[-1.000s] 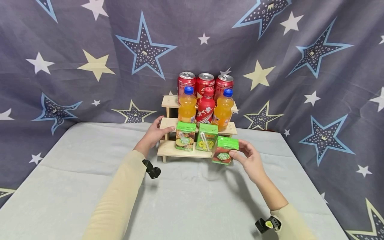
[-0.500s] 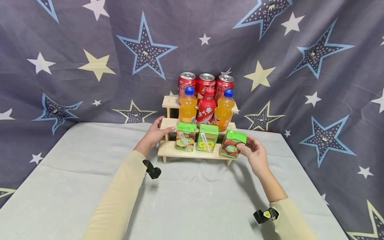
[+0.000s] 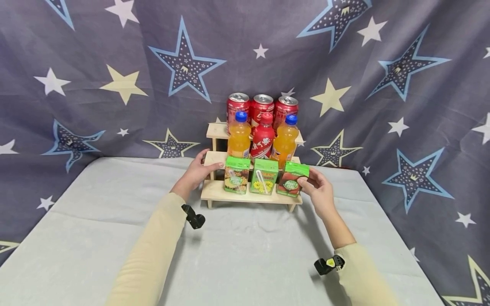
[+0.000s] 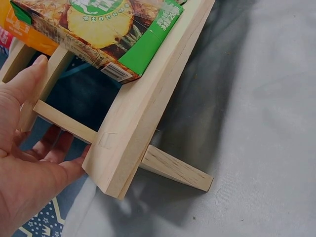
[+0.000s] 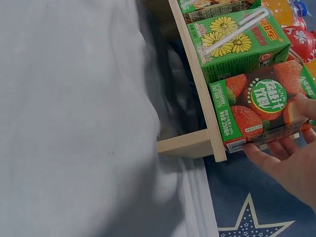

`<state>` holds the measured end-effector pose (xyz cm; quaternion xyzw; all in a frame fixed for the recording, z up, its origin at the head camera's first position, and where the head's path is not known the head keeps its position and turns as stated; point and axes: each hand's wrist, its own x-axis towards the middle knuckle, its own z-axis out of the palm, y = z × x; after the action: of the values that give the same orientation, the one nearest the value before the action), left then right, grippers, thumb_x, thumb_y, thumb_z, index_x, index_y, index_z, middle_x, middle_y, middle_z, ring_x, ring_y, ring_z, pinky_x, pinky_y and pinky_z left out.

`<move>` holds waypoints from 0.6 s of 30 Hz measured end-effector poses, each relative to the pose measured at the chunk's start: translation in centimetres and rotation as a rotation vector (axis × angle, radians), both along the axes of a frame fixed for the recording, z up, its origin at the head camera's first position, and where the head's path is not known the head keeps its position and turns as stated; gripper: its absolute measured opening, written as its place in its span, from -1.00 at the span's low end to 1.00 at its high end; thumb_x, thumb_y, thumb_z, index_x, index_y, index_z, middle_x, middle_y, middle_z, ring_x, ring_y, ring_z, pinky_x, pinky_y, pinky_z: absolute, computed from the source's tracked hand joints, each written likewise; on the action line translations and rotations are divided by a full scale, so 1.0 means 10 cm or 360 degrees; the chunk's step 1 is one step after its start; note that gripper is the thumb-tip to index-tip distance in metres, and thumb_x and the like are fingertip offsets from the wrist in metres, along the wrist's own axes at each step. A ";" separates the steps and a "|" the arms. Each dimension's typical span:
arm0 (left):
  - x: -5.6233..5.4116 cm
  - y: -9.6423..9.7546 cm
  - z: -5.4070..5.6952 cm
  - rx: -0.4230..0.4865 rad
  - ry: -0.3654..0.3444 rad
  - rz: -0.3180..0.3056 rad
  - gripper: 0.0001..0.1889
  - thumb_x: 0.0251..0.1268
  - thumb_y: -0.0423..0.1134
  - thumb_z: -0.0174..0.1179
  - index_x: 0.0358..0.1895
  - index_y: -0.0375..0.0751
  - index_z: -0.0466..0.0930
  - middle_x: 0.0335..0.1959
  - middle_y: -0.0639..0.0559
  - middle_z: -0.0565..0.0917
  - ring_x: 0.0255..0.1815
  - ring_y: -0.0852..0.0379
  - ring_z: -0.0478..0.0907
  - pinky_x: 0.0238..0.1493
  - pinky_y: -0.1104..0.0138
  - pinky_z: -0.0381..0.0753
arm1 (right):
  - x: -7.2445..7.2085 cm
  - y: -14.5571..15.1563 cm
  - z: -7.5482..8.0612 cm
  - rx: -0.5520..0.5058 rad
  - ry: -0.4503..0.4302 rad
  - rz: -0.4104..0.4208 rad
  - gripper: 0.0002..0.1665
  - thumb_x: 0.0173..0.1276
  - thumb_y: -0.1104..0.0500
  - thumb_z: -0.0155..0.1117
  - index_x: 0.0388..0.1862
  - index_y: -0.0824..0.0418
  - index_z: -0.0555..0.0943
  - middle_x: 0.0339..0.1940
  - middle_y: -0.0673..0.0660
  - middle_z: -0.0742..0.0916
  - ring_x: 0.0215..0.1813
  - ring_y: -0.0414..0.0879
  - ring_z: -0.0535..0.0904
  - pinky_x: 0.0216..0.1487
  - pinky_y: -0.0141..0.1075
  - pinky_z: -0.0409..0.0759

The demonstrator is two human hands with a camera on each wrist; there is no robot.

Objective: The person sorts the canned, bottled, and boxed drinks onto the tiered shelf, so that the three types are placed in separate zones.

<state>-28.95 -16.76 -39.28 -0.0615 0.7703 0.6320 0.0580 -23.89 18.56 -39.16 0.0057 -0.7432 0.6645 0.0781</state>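
Note:
My right hand (image 3: 320, 191) grips a green-topped juice box with red fruit on it (image 5: 266, 101) by its right side. This box stands at the right end of the bottom step of a three-tier wooden shelf (image 3: 218, 195). Beside it on that step are a juice box with yellow flowers (image 3: 264, 177) and one with pineapple pictures (image 3: 237, 175). At the shelf's left end my left hand (image 3: 197, 172) holds the frame. In the left wrist view its thumb lies on the middle step's edge, the other fingers beneath, partly hidden by wood.
On the middle step stand two orange drink bottles (image 3: 239, 138) (image 3: 284, 140) with blue caps, a red bottle (image 3: 262, 138) between them. Three red cans (image 3: 263, 106) line the top step. A pale cloth covers the table (image 3: 245, 246); a star-patterned curtain (image 3: 245, 25) hangs behind.
The right hand has brought its juice box up from in front of the shelf onto the bottom step, then leftward toward the flower box. The left hand stays in place.

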 end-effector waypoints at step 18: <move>-0.04 0.04 0.01 -0.0020 0.0014 -0.0037 -0.05 0.18 -0.11 0.27 0.50 0.07 -0.21 0.43 -0.25 0.09 0.32 -0.20 0.29 0.27 0.02 0.42 | -0.03 0.08 0.06 0.0050 -0.0041 0.0114 -0.32 0.32 0.14 0.23 0.38 0.21 0.29 0.25 0.22 0.48 -0.04 -0.41 0.52 -0.03 -0.42 0.63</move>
<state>-29.37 -16.34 -39.16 -0.0501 0.7753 0.6266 0.0616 -24.18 19.34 -38.55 0.0250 -0.7537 0.6552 0.0447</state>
